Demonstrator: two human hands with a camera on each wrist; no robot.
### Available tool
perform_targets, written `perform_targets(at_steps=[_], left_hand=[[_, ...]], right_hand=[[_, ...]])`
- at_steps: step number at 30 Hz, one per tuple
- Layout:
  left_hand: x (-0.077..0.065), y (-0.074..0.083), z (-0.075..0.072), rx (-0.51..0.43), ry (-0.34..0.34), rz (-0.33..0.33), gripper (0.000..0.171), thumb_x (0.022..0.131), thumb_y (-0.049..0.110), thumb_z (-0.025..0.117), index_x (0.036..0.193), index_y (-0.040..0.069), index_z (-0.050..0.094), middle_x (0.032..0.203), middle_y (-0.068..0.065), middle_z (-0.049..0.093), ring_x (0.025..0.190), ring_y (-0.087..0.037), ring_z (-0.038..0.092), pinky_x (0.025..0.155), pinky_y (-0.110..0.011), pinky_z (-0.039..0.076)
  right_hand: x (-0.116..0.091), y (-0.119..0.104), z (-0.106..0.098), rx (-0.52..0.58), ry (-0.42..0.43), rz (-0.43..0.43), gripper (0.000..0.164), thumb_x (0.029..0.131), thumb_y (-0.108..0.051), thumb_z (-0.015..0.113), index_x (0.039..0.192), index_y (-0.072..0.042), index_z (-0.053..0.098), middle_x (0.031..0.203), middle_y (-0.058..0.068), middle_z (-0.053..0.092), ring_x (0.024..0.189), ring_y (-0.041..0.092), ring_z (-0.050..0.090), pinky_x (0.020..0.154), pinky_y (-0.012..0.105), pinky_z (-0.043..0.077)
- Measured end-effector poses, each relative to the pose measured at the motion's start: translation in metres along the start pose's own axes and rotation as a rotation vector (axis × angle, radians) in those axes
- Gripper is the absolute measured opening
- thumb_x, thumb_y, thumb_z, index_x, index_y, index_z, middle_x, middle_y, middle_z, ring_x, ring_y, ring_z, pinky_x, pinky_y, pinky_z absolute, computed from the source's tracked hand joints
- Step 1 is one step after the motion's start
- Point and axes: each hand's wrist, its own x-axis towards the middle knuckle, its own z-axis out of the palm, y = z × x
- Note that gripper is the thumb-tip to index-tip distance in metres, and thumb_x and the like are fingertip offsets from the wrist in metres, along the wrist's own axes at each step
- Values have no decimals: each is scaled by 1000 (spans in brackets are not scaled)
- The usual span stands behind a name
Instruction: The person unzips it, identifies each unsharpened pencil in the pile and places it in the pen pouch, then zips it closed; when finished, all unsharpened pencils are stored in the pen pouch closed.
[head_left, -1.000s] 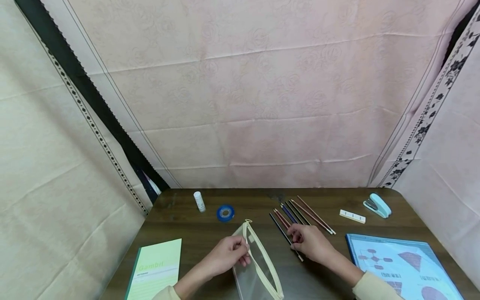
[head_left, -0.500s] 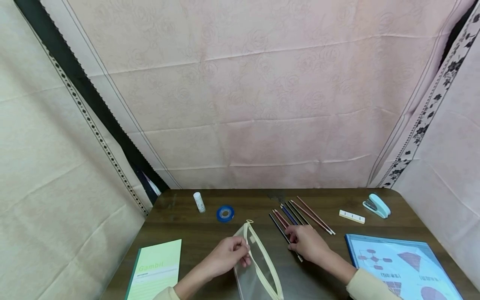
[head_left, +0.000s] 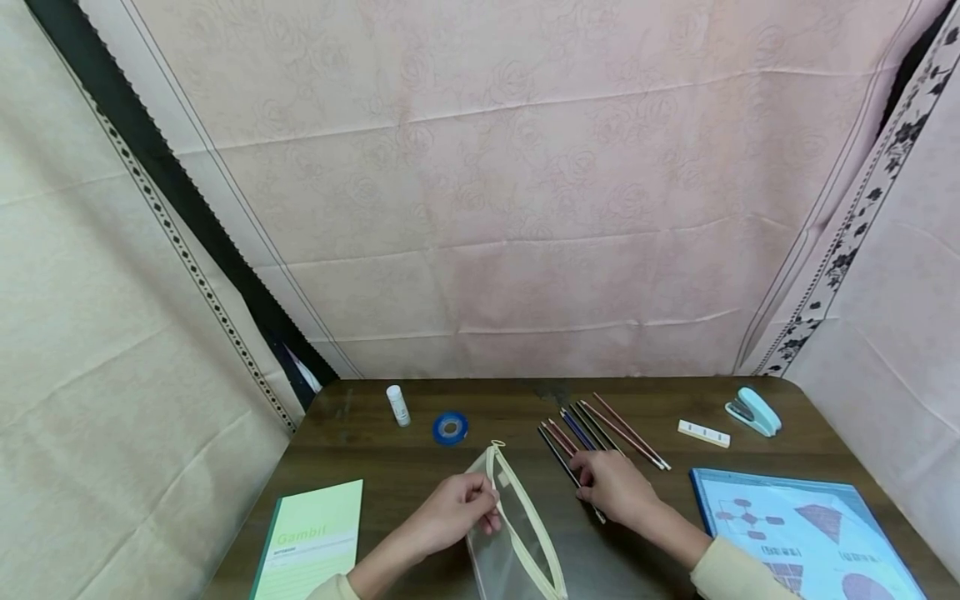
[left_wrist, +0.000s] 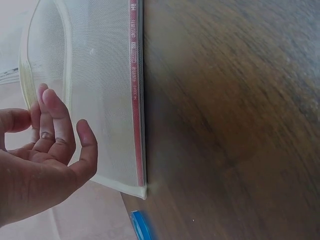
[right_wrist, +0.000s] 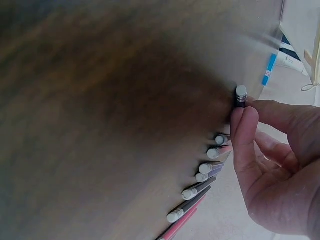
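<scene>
My left hand [head_left: 463,510] pinches the cream zip edge of a see-through mesh pouch [head_left: 495,567], which stands with its mouth spread apart. Through the mesh in the left wrist view, a red pencil [left_wrist: 135,100] marked HB lies along the pouch's bottom. To the right, my right hand [head_left: 618,487] pinches a black pencil [head_left: 557,457] between thumb and fingers. Its white eraser end [right_wrist: 241,91] pokes out past the fingertips in the right wrist view. Several more pencils [head_left: 628,429], red, blue and black, lie fanned out beyond that hand, partly hidden by it.
A glue stick [head_left: 399,406] and a blue tape roll [head_left: 450,427] lie at the back left. At the back right are a white block [head_left: 703,432] and a light-blue stapler [head_left: 753,412]. A green notebook [head_left: 311,542] lies at left, a blue book [head_left: 810,542] at right.
My right hand has shifted slightly left, with its fingers at the black pencil throughout. The left hand and the pouch have hardly moved.
</scene>
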Motion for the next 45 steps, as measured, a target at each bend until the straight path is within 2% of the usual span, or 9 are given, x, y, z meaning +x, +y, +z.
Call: perform_targets(at_steps=[9, 17, 24, 29, 34, 38, 41, 45], left_hand=[[-1, 0, 0, 10, -4, 8, 22, 99, 24, 53, 88, 8, 63, 77, -7, 72, 70, -19, 68, 69, -28, 53], [1, -1, 1, -12, 0, 14, 21, 99, 21, 52, 88, 6, 63, 80, -11, 72, 71, -22, 69, 68, -33, 56], [1, -1, 2, -2, 6, 15, 21, 98, 22, 53, 88, 7, 63, 79, -10, 72, 71, -22, 69, 69, -32, 56], [0, -1, 2, -11, 10, 14, 21, 98, 21, 53, 88, 6, 63, 79, -11, 72, 71, -22, 69, 68, -33, 56], [0, -1, 2, -4, 10, 13, 22, 98, 23, 53, 88, 7, 63, 79, -10, 72, 71, -22, 69, 68, -30, 54], [2, -2, 2, 1, 10, 13, 22, 98, 22, 53, 88, 6, 63, 79, -11, 72, 71, -23, 69, 68, -30, 55], [3, -3, 2, 2, 13, 10, 21, 99, 21, 52, 88, 6, 63, 80, -11, 72, 72, -24, 69, 68, -31, 55], [3, -4, 3, 7, 17, 10, 21, 99, 20, 51, 89, 7, 63, 80, -11, 72, 72, -24, 69, 69, -30, 54]], right_hand=[[3, -3, 1, -2, -9, 37, 30, 74, -14, 80, 102, -16, 69, 70, -12, 63, 65, 5, 55, 63, 30, 49], [3, -3, 4, 38, -7, 65, 31, 71, -11, 79, 100, -16, 68, 69, -10, 62, 60, 6, 53, 57, 27, 45], [0, -1, 3, 36, 58, 26, 31, 70, -11, 75, 99, -20, 68, 67, -15, 58, 53, 1, 48, 52, 21, 40], [-4, -10, -8, 85, 108, -9, 33, 69, -9, 73, 99, -22, 67, 68, -16, 58, 54, -2, 46, 53, 19, 39], [-6, -20, -20, 207, 117, -20, 42, 71, -9, 74, 109, -25, 65, 73, -15, 59, 60, -1, 52, 58, 18, 43], [-10, -28, -28, 386, 88, -11, 43, 76, -8, 73, 113, -26, 63, 79, -9, 62, 57, 6, 57, 47, 24, 49], [-14, -35, -34, 541, 42, 1, 43, 79, -5, 71, 115, -26, 61, 83, 0, 64, 51, 11, 58, 39, 31, 49], [-21, -44, -38, 704, -10, -12, 43, 82, -3, 70, 119, -21, 59, 87, 10, 64, 49, 15, 57, 41, 37, 50]])
